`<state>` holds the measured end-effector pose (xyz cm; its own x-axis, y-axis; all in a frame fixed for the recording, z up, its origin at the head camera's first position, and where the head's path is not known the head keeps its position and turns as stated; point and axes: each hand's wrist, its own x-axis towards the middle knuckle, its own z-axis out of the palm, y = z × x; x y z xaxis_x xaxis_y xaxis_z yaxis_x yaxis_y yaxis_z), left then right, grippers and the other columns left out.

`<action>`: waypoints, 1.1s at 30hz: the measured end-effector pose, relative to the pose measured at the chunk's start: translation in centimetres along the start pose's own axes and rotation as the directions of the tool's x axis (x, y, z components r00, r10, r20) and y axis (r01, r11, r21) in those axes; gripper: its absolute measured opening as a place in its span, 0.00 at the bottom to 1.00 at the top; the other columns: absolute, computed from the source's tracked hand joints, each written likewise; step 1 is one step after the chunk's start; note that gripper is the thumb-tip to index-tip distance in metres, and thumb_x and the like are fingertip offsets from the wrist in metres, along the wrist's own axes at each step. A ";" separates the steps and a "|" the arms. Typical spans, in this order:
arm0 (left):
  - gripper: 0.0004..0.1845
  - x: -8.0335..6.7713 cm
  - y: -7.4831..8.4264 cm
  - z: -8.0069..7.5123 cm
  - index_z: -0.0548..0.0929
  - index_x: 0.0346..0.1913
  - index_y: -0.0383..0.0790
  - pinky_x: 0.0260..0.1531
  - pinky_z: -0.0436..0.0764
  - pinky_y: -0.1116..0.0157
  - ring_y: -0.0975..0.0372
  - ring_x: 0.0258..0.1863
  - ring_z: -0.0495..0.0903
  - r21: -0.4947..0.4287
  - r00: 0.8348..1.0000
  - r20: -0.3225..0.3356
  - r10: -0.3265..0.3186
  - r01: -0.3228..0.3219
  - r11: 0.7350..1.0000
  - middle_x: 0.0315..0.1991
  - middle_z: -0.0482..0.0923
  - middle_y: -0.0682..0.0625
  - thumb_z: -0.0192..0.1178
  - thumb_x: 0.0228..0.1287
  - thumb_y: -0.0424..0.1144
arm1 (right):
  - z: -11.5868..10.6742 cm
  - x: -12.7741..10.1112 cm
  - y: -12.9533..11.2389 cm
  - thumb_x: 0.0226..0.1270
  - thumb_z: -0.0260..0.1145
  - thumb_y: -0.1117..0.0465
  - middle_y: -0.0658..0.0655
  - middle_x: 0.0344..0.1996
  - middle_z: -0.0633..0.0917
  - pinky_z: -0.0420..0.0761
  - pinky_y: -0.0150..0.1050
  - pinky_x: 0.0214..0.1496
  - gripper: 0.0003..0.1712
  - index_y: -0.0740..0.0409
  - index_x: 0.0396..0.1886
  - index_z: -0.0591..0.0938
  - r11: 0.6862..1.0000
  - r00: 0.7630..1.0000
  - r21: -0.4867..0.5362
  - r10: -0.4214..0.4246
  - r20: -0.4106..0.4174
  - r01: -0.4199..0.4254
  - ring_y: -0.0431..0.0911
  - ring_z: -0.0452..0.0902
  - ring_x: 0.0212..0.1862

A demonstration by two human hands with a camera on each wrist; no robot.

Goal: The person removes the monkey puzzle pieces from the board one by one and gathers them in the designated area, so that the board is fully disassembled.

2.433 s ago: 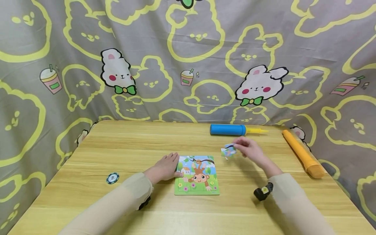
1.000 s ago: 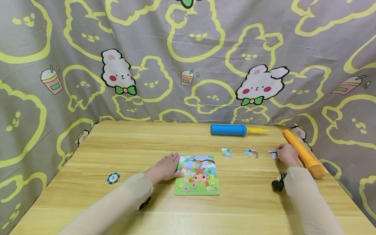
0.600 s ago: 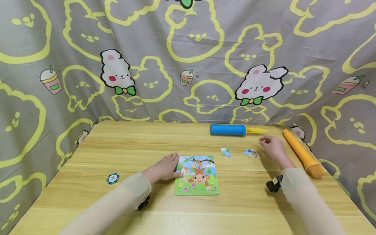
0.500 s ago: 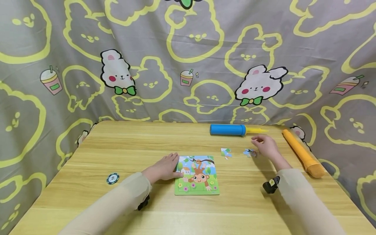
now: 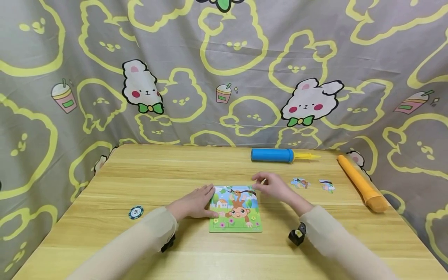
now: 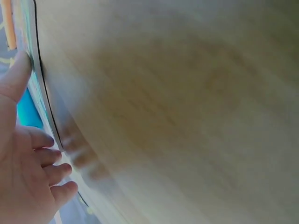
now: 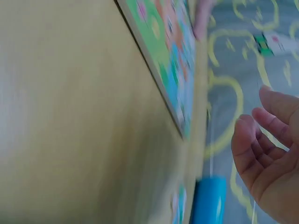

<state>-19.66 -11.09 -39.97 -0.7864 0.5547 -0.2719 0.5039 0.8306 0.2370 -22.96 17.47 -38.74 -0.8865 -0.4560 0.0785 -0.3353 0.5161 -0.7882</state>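
Your left grip (image 5: 193, 203), fingers relaxed, touches the monkey puzzle (image 5: 238, 218) at its left edge; your right grip (image 5: 274, 187), thumb and fingers apart, is near its far-right corner. Below lies the wooden tabletop (image 5: 224, 256); behind hangs grey, yellow-patterned cloth (image 5: 182, 42).

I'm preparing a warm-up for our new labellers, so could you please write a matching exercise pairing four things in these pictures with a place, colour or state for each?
Things:
1. pump
2. left hand
3. chip
4. puzzle

Descriptions:
A. bears a picture of a monkey hanging head down
B. round, with a dark rim, on the left part of the table
C. blue and yellow, near the table's far edge
D. at the puzzle's left edge, fingers extended

Right pairs: 1-C, 2-D, 3-B, 4-A.
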 end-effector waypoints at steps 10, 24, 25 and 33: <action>0.56 -0.1 -0.3 0.3 0.49 0.70 0.30 0.65 0.49 0.53 0.48 0.69 0.43 -0.001 1.000 0.013 0.018 -0.018 1.000 0.71 0.42 0.38 0.55 0.52 0.69 | 5.4 0.9 -2.0 0.63 0.64 0.64 0.49 0.29 0.77 0.75 0.35 0.24 0.17 0.65 0.50 0.78 0.993 0.971 -0.029 -0.104 0.217 0.113 0.41 0.71 0.23; 0.59 0.0 -0.2 0.6 0.49 0.70 0.29 0.66 0.47 0.54 0.49 0.69 0.43 0.007 1.000 0.009 0.019 -0.019 1.000 0.71 0.42 0.38 0.58 0.48 0.69 | 7.4 1.3 -1.9 0.59 0.67 0.61 0.45 0.22 0.75 0.71 0.31 0.24 0.22 0.63 0.53 0.78 0.967 0.946 -0.192 -0.103 0.307 0.167 0.37 0.67 0.19; 0.59 0.0 -0.2 0.7 0.49 0.70 0.29 0.66 0.47 0.54 0.49 0.69 0.42 0.009 1.000 0.010 0.017 -0.017 1.000 0.71 0.42 0.38 0.58 0.48 0.69 | 7.5 1.3 -2.0 0.59 0.68 0.60 0.45 0.23 0.74 0.69 0.31 0.24 0.24 0.63 0.54 0.78 0.961 0.945 -0.215 -0.105 0.309 0.177 0.37 0.66 0.20; 0.59 0.1 -0.2 0.7 0.49 0.70 0.29 0.66 0.47 0.54 0.49 0.69 0.42 0.024 1.000 0.013 0.012 -0.012 1.000 0.71 0.41 0.38 0.57 0.48 0.70 | 7.6 1.1 -2.4 0.57 0.68 0.53 0.54 0.38 0.77 0.74 0.39 0.42 0.31 0.63 0.58 0.75 0.906 0.939 -0.366 -0.087 0.331 0.213 0.49 0.73 0.41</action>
<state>-19.60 -11.22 -40.65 -0.7754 0.5652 -0.2814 0.5218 0.8246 0.2184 -20.71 10.20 -41.45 -0.6978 -0.7138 -0.0597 -0.6096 0.6356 -0.4737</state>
